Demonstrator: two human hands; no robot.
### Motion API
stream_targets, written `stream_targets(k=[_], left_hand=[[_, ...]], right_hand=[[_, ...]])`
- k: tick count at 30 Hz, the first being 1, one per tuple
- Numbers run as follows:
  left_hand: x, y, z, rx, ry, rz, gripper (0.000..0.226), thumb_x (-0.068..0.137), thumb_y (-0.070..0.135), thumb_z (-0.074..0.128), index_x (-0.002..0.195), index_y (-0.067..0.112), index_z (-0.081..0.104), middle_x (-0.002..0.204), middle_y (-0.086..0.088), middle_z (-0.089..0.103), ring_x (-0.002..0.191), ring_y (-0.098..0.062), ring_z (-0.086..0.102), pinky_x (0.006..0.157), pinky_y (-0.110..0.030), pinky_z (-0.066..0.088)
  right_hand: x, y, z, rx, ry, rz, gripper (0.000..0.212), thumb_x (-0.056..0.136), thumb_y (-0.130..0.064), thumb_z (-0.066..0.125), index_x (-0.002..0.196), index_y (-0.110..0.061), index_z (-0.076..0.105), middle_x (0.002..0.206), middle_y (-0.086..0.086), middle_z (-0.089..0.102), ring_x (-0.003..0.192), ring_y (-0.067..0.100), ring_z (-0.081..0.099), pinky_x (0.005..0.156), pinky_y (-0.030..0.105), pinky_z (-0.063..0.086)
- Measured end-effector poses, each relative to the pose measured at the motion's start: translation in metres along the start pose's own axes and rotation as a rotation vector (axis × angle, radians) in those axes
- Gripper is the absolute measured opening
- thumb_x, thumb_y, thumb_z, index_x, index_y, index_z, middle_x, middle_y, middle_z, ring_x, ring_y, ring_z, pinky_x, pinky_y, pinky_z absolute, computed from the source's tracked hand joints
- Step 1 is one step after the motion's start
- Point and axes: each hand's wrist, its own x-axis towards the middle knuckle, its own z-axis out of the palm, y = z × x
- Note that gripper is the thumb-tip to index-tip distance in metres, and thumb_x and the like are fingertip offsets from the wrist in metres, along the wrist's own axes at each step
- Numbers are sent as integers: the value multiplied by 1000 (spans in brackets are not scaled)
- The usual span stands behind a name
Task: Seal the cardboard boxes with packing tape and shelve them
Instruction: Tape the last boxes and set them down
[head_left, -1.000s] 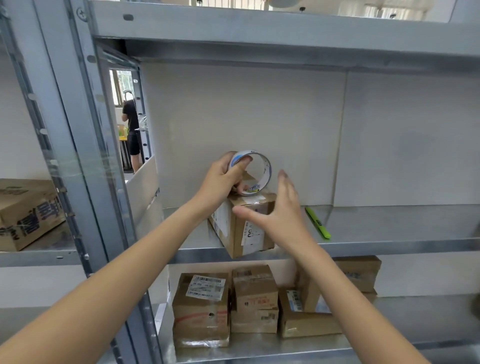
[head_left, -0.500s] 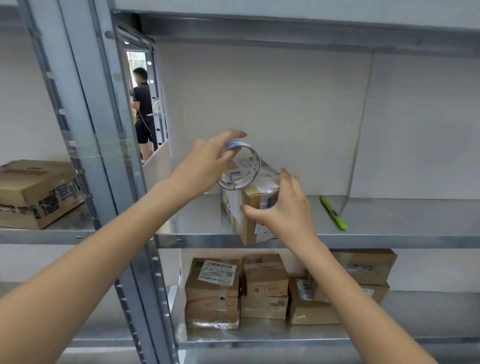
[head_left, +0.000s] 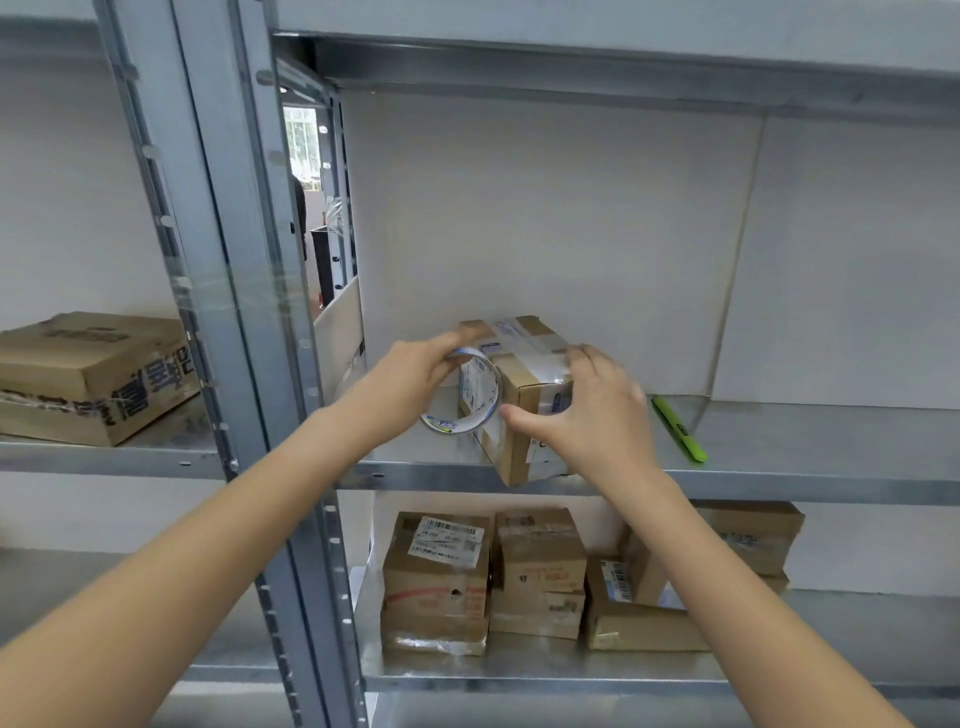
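The left hand (head_left: 415, 375) is gripping the tape roll (head_left: 461, 393) by its upper rim, and it's dropping fast — a sec ago the roll was riding above the box top, now it's hanging down beside the left face of the cardboard box (head_left: 524, 395), touching or nearly so. The right hand (head_left: 597, 410) is closing in too: half a sec back it was cupping the front corner, now it's spreading over the near right part of the box, fingers curling onto the top edge, thumb stretching across the front face, so it's holding the box steady. The box itself is sitting on the middle shelf (head_left: 805, 441), front corner poking a bit past the lip. Judging by that, the person is prob. drawing tape down over the edge, i.e. sealing is still going, shelving of this one basically done already. Hard to say, tho: any clear strip between roll and box isn't making itself out, glare on the top is hiding the seam, and the right palm is covering the right face. Green cutter (head_left: 678, 429) is lying near on the shelf, untouched; more boxes (head_left: 535, 566) are stacking up below.
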Motion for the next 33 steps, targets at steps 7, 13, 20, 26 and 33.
stream_targets(k=[7,13,20,26,33], left_hand=[[-10,-8,5,-101,-1,21,44,104,18,43,145,34,43,144,-4,52,87,-16,63,79,-27,53],[-10,-8,7,-130,31,16,43,104,15,43,144,29,44,142,-4,53,61,11,55,63,-24,52],[-17,-9,12,-186,61,-7,42,104,16,43,143,31,45,136,-3,57,65,13,56,57,-14,50],[-22,6,8,-173,131,50,55,101,9,49,150,29,33,120,-27,61,78,-17,59,66,-17,46],[22,36,5,-592,442,45,38,86,16,67,121,27,57,93,-15,68,85,-27,65,74,-37,53]], right_hand=[[1,-15,1,-171,4,-259,59,87,-52,54,128,-11,59,131,5,62,125,27,52,109,40,30],[-1,-24,1,-176,-15,-279,46,94,-37,49,139,-26,52,139,-8,56,127,32,49,103,43,28],[-3,-31,5,-194,4,-252,46,89,-41,55,134,-29,56,133,-8,60,120,38,51,99,50,33],[10,-19,-5,101,-113,177,97,73,-64,67,146,-11,32,150,14,32,134,34,26,104,41,32],[14,-13,-11,851,29,456,47,70,-52,74,96,-14,65,98,5,67,101,25,58,71,30,41]])
